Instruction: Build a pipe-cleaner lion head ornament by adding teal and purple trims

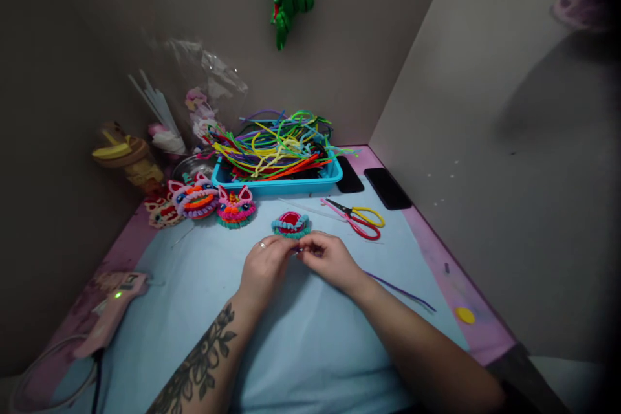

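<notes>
My left hand (268, 264) and my right hand (330, 259) meet over the middle of the cloth, fingertips pinched together. Between them shows a bit of purple pipe cleaner (297, 250), mostly hidden by the fingers. A long purple pipe cleaner (402, 291) lies on the cloth beyond my right wrist; whether it joins the held piece is hidden. Just past my fingertips sits a small fuzzy piece (292, 223) with a red middle, light blue strands and a teal base. Scissors (356, 215) with yellow and red handles lie half open to the right, by a pink pipe cleaner (334, 207).
A blue tray (276, 187) full of colourful pipe cleaners (281, 149) stands at the back. Finished fuzzy animal heads (236, 207) sit left of it. Two dark phones (387, 187) lie back right. A corded pink glue gun (114, 314) is front left; a yellow disc (464, 315) lies right.
</notes>
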`<state>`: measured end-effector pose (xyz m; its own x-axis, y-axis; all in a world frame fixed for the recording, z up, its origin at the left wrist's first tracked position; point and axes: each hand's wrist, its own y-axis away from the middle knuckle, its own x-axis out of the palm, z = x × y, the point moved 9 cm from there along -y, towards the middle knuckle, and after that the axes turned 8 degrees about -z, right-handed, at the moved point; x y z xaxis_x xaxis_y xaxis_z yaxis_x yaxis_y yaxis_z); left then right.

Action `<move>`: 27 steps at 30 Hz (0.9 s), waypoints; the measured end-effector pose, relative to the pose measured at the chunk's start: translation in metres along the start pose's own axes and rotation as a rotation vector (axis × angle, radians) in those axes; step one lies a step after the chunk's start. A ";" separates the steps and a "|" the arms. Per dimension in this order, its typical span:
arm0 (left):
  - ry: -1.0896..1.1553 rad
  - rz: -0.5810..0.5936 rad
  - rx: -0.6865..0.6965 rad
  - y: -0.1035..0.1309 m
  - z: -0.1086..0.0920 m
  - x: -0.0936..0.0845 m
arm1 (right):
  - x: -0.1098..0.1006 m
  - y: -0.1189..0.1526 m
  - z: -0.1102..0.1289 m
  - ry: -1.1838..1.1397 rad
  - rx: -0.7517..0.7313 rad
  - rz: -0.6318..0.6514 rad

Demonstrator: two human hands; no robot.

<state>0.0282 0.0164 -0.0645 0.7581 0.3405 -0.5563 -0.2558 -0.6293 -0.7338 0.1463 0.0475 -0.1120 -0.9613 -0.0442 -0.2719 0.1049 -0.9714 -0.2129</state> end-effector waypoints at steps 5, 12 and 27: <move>0.046 0.002 0.011 0.001 0.000 0.000 | 0.011 0.003 -0.011 -0.237 0.215 0.142; 0.168 -0.010 0.040 0.001 -0.003 -0.001 | 0.016 0.005 -0.014 -0.385 0.290 0.197; 0.194 -0.001 -0.071 -0.004 0.005 -0.003 | 0.016 0.005 -0.018 -0.453 0.360 0.224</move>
<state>0.0239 0.0207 -0.0618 0.8614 0.2050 -0.4648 -0.2169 -0.6789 -0.7015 0.1356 0.0457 -0.1344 -0.9469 -0.2738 0.1686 0.2997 -0.9415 0.1542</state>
